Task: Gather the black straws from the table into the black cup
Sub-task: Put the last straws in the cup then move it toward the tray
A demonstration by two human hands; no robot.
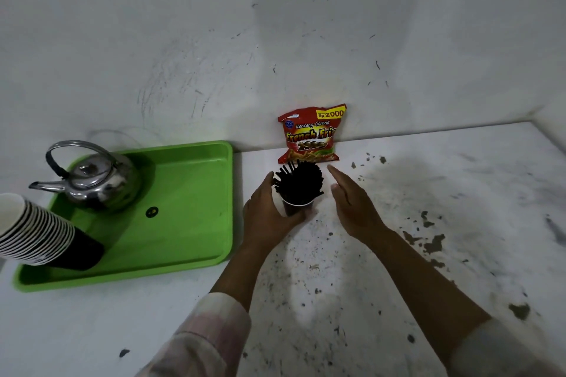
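A small black cup (296,207) with a white rim stands upright on the white table. A thick bundle of black straws (299,181) fans out of its top. My left hand (269,211) wraps around the cup's left side and base. My right hand (352,202) hovers flat just right of the cup, fingers extended and together, holding nothing and not touching it. I see no loose straws on the table.
A red French fries snack bag (312,135) leans on the wall right behind the cup. A green tray (196,223) at left carries a steel kettle (92,180) and a lying stack of paper cups (36,232). The table (428,193) is stained with dark flecks.
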